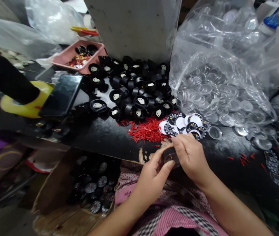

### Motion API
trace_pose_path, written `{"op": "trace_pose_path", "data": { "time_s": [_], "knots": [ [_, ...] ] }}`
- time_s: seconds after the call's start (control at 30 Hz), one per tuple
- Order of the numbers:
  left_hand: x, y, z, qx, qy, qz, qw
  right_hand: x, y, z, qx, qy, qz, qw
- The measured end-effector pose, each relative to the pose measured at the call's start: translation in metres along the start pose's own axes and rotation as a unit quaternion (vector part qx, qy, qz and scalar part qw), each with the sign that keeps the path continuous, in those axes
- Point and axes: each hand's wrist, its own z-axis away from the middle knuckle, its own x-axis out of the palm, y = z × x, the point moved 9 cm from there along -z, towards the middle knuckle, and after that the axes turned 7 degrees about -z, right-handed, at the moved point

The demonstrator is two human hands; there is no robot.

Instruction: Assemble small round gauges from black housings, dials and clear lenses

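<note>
The left hand (150,175) was grasping a round black case (170,155), its thumb laid along the near face and its fingers curled round the side. The right hand (191,157) was closed over the opposite side of the same piece, thumb pressed near the rim. The case sat between the two hands, at the near edge of the worktop (100,137). It was a short, drum-like body, dark and plain along its wall, with a glossy, smoky look toward the part nearest the left thumb; the fingers hid much of it, and its inside could not be made out.

Just beyond the hands lay a heap of thin red pointers (145,130), and next to it, close above the right hand, overlapping round dials (181,123), some showing plain white, others black with pale markings. Farther out from the left hand stood a crowd of open black housings (140,102), many with a pale plate inside. Beyond the right hand and to its right, a clear plastic bag (228,62) spilled transparent round covers (203,90). Below and left of the left hand, a cardboard box (47,183) held dark round pieces with dials (90,187).
</note>
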Motion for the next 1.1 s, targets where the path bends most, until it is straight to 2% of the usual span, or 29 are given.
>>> {"op": "trace_pose_path", "data": {
  "time_s": [0.03,0.1,0.2,0.23,0.3,0.33,0.4,0.43,0.53,0.63,0.7,0.77,0.83,0.93,0.97,1.03,1.1],
  "knots": [
    [-0.011,-0.009,0.008,-0.019,0.008,-0.012,1.0,0.006,0.001,0.0,0.007,-0.036,-0.022,0.999],
    [-0.045,-0.035,0.031,-0.064,0.037,-0.052,0.996,0.015,0.006,0.003,0.029,-0.099,-0.07,0.992],
    [-0.115,-0.075,0.073,-0.122,0.13,-0.179,0.968,0.016,0.021,0.006,0.084,-0.106,-0.104,0.985],
    [-0.143,-0.075,0.086,-0.114,0.203,-0.253,0.939,0.016,0.025,0.007,0.095,-0.103,-0.102,0.985],
    [-0.173,-0.056,0.096,-0.055,0.291,-0.371,0.88,0.023,0.022,0.007,0.087,-0.12,-0.098,0.984],
    [-0.178,-0.041,0.093,-0.014,0.313,-0.402,0.86,0.028,0.016,0.007,0.069,-0.138,-0.097,0.983],
    [-0.179,-0.007,0.069,0.058,0.32,-0.417,0.849,0.036,0.005,0.008,0.03,-0.166,-0.094,0.981],
    [-0.18,0.007,0.05,0.071,0.312,-0.406,0.856,0.037,0.001,0.008,0.017,-0.171,-0.09,0.981],
    [-0.2,0.049,-0.005,0.094,0.359,-0.437,0.82,0.032,0.003,0.011,0.014,-0.153,-0.076,0.985],
    [-0.222,0.069,-0.049,0.108,0.378,-0.479,0.785,0.028,0.01,0.016,0.018,-0.139,-0.073,0.987],
    [-0.23,0.072,-0.064,0.111,0.377,-0.505,0.769,0.029,0.01,0.017,0.006,-0.142,-0.083,0.986],
    [-0.23,0.072,-0.065,0.11,0.375,-0.522,0.758,0.03,0.007,0.017,-0.002,-0.145,-0.094,0.985],
    [-0.219,0.073,-0.05,0.112,0.385,-0.524,0.751,0.031,0.006,0.013,0.015,-0.142,-0.106,0.984],
    [-0.177,0.072,-0.011,0.158,0.404,-0.487,0.758,0.033,0.009,0.006,0.087,-0.135,-0.155,0.975],
    [-0.157,0.069,-0.001,0.18,0.384,-0.469,0.775,0.036,0.01,0.005,0.112,-0.136,-0.179,0.968],
    [-0.11,0.054,0.008,0.194,0.27,-0.432,0.838,0.041,0.012,0.003,0.144,-0.142,-0.214,0.956],
    [-0.08,0.034,0.012,0.152,0.192,-0.349,0.905,0.041,0.019,0.004,0.167,-0.127,-0.214,0.954]
  ]
}}
